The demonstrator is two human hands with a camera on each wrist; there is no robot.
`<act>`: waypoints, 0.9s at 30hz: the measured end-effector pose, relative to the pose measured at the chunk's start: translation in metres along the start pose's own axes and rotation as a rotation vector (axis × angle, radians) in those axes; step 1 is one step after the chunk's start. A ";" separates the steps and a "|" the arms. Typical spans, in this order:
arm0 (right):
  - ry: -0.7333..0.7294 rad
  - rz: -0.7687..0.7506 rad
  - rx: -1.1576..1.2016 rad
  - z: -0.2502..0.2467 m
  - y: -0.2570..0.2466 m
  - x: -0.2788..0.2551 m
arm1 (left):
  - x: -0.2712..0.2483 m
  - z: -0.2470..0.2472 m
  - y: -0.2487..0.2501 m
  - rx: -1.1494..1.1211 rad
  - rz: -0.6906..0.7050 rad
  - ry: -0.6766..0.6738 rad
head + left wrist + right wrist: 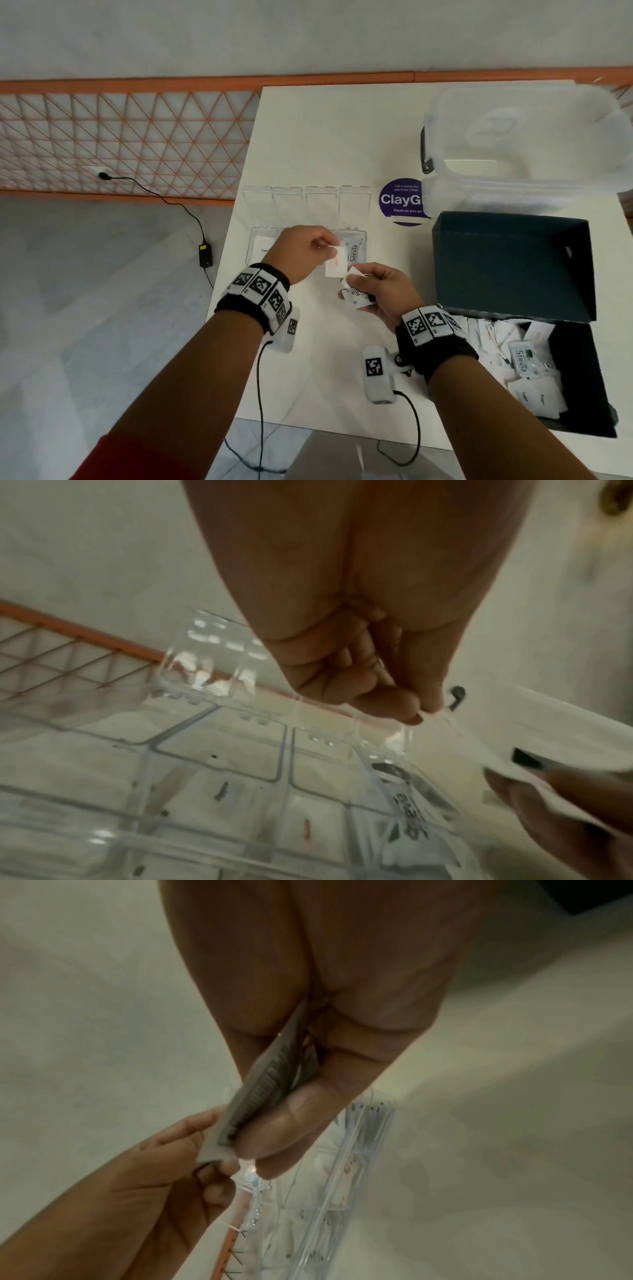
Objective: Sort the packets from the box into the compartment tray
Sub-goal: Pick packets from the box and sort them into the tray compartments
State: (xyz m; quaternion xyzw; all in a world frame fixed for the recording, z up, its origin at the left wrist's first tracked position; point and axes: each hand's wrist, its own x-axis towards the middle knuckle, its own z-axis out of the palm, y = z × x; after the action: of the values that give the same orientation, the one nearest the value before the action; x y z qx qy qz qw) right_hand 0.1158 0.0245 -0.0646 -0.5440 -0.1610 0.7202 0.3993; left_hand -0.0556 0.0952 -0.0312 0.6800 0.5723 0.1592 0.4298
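The clear compartment tray (pixel 254 232) lies mid-table with its lids (pixel 287 202) flipped back. Its leftmost cell holds a white sugar packet (pixel 263 248) and its rightmost a Stevia packet (pixel 355 254). My left hand (pixel 328 251) pinches a white packet with red print (pixel 334 266) by its top edge, hanging just over the tray. Close beside it, my right hand (pixel 352 280) grips a small bunch of packets (pixel 355 296), one marked Stevia. The right wrist view shows that bunch (pixel 265 1096) clamped under the thumb. The dark box (pixel 579 377) at the right holds several more packets (pixel 520 363).
The box's lid flap (pixel 513 263) stands upright behind the box. A large clear plastic container (pixel 524 144) sits at the table's back right, beside a purple round sticker (pixel 401 200). Wrist-camera cables trail off the table's near edge. The table's left edge drops to the floor.
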 end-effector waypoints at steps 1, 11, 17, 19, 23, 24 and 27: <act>0.000 -0.005 -0.011 0.000 0.001 0.000 | 0.001 -0.004 -0.002 -0.038 -0.020 0.030; 0.016 -0.005 -0.025 -0.005 0.009 -0.001 | 0.015 -0.029 -0.009 -0.021 -0.055 0.081; 0.025 -0.004 -0.028 -0.011 0.008 0.000 | 0.018 -0.027 -0.007 -0.014 -0.086 0.080; 0.019 -0.005 -0.017 -0.008 0.007 0.001 | 0.016 -0.024 -0.005 -0.044 -0.062 0.051; -0.009 -0.026 -0.006 0.004 0.004 0.003 | 0.011 -0.019 -0.003 -0.109 -0.040 0.011; -0.020 -0.036 -0.013 0.007 0.003 0.004 | 0.010 -0.018 -0.002 -0.124 -0.049 0.000; -0.052 -0.052 -0.024 0.019 -0.001 0.006 | 0.005 -0.012 -0.002 -0.187 -0.078 -0.010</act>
State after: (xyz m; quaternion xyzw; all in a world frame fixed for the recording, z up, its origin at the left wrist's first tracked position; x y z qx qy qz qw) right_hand 0.0989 0.0338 -0.0610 -0.5255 -0.1941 0.7214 0.4071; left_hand -0.0646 0.1046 -0.0272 0.6150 0.5786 0.1918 0.5002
